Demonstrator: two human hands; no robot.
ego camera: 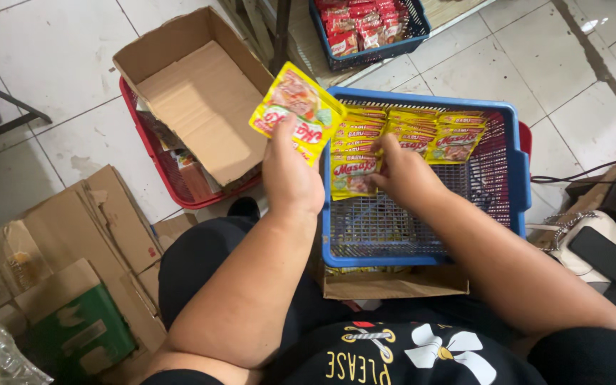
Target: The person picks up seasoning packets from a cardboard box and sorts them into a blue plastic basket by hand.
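Note:
My left hand (290, 175) holds a small stack of yellow seasoning sachets (297, 110) fanned upward, above the left edge of a blue plastic basket (518, 178). My right hand (402, 171) reaches into that basket and grips another yellow sachet (351, 177) near its left side. Rows of several more yellow sachets (411, 132) lie along the basket's far side. The basket's near half shows bare mesh.
An open cardboard box (201, 93) rests on a red basket (158, 164) at the left. Flattened cartons and a green box (80, 331) lie on the tiled floor. A dark blue basket of red packets (365, 28) stands at the back. A bag (593, 242) sits right.

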